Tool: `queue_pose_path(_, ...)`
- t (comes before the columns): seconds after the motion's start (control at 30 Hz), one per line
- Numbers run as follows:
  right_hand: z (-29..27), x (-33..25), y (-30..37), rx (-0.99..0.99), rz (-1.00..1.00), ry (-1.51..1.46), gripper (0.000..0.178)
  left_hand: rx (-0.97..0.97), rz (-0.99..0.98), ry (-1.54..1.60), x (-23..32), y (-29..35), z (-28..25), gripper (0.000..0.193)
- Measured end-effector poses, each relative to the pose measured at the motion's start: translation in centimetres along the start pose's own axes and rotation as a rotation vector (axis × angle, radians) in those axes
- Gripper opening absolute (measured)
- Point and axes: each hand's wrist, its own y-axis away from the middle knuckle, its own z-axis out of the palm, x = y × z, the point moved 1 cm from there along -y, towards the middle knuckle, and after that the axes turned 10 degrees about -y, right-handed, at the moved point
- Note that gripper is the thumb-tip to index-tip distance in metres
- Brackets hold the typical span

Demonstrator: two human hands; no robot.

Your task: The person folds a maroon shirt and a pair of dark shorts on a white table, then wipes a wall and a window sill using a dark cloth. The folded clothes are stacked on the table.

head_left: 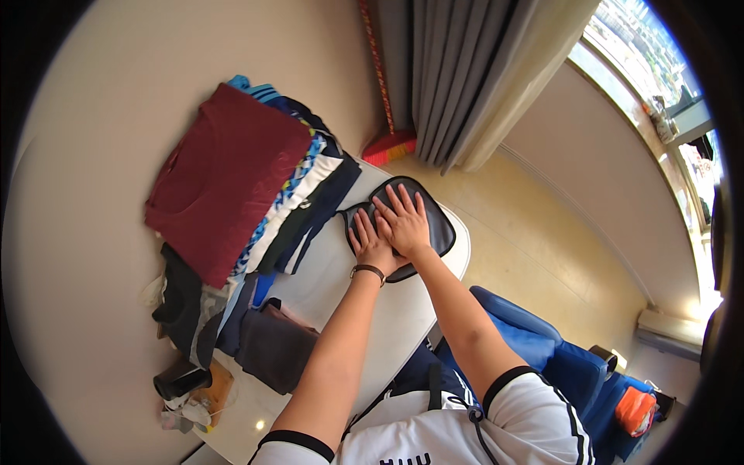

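Observation:
A flat black pouch-like item (440, 231) with rounded corners and a dark piped edge lies on the white table (329, 267). My left hand (373, 249) rests flat on its left part, fingers stretched out, a dark band round the wrist. Beside and slightly overlapping it, my right hand (406, 225) lies palm down on the same item with the fingers spread. Both palms touch its surface, and neither hand grips anything. My hands cover the middle of the item, so its exact kind cannot be made out.
Left of my hands is a tall stack of folded clothes (232, 167), maroon on top. Dark folded garments (273, 347) and a black cylindrical object (182, 380) lie nearer. A blue chair (535, 345) stands at the right. Behind are a red broom (390, 146) and a grey curtain (457, 74).

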Motion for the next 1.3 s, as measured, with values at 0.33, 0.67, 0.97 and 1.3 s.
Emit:
queue_pose_path(0.33, -5.6, 9.2, 7.0, 0.118, 0.378, -0.328, 0.051, 0.057, 0.306, -0.026, 11.2, 0.9, 2.2, 0.137)
queue_pose_path(0.67, 2.1, 3.2, 20.6, 0.329, 0.81, -1.679, 0.061, 0.182, 0.631, -0.265, 10.0, 11.4, 6.7, 0.086)
queue_pose_path(0.97, 4.2, -8.0, 31.9, 0.025, 1.519, -2.199, 0.057, 0.38, 0.527, -0.216, 0.8, 27.4, 13.3, 0.066)
queue_pose_path(1.3, 5.4, -21.1, 39.9, -0.276, 0.732, -0.703, 0.104, 0.542, 0.03, -0.092, -11.1, 46.6, 22.3, 0.057)
